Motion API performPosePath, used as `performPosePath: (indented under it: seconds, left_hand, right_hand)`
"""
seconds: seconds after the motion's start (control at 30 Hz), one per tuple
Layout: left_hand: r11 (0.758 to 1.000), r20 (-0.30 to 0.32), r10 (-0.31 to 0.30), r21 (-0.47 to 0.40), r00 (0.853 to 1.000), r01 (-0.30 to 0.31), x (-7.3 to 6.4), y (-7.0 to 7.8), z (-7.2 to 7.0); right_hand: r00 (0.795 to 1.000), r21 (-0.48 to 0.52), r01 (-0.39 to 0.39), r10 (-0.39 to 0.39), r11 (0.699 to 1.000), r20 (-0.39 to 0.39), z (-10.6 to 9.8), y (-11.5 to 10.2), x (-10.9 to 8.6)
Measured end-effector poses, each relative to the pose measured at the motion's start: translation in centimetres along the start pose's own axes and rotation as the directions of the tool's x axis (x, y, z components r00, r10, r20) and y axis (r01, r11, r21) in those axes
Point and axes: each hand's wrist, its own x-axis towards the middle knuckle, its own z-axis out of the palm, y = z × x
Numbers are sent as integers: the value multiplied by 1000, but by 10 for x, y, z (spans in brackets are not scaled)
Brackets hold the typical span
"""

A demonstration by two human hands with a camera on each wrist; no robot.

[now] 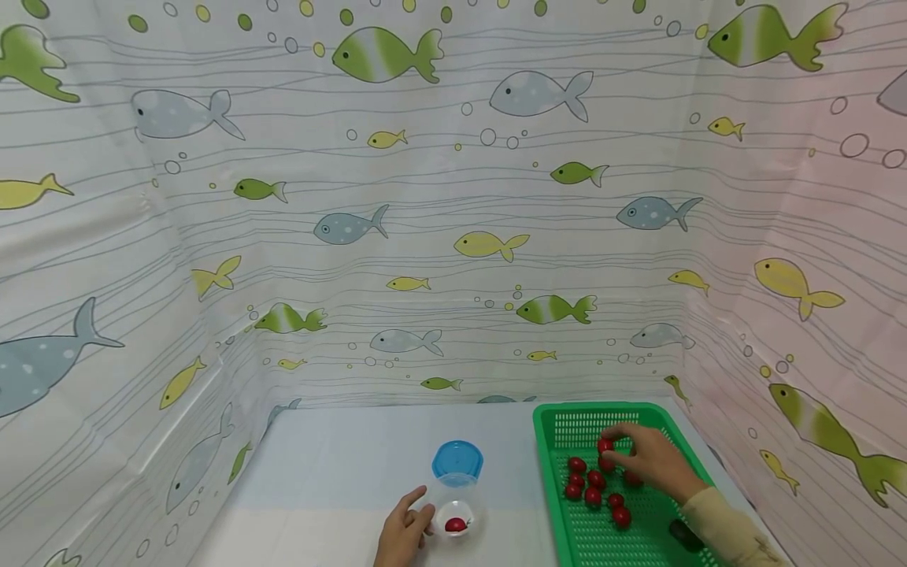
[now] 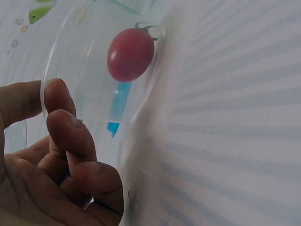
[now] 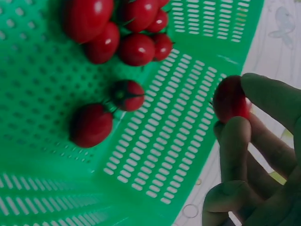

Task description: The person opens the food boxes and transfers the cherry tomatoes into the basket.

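My left hand (image 1: pixel 404 531) is beside a clear plastic cup (image 1: pixel 473 513), its fingers loosely bent and touching the cup's side near the rim. Inside that cup lies one red cherry tomato (image 2: pixel 130 55) with a green stem. Over a green perforated basket (image 1: pixel 556 516), my right hand (image 1: pixel 655 461) pinches another cherry tomato (image 3: pixel 229 99) between thumb and fingertips. Several loose cherry tomatoes (image 1: pixel 595 479) lie on the basket floor beneath it; the hand covers some in the head view.
Just behind the cup is a blue lid (image 1: pixel 457 457) on the white table (image 1: pixel 333 465). A dark oval object (image 1: pixel 686 535) shows at the basket's right side by the sleeve. Fish-patterned sheeting (image 1: pixel 453 181) surrounds the table at the back and sides.
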Motion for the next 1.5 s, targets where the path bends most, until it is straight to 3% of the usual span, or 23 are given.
performPosePath:
  seconds: [0.2, 0.37, 0.83, 1.17, 1.5]
  left_hand:
    - [1000, -2, 1, -9, 1000, -1, 0, 1, 0]
    - [1000, -3, -5, -4, 1000, 5, 0, 1, 0]
    - [1000, 7, -4, -19, 1000, 4, 0, -1, -1]
    - [1000, 5, -4, -17, 1000, 4, -2, -1, -1]
    - [1000, 12, -3, -14, 1000, 3, 0, -2, -1]
  right_hand:
    - [995, -47, -51, 55, 998, 80, -1, 8, -8]
    - [988, -53, -48, 55, 997, 144, 4, 13, -9]
    - [986, -59, -66, 74, 996, 147, 9, 14, -7]
    - [990, -26, -15, 19, 1000, 143, 9, 10, -8]
    - [988, -3, -2, 2, 1000, 152, 6, -10, -5]
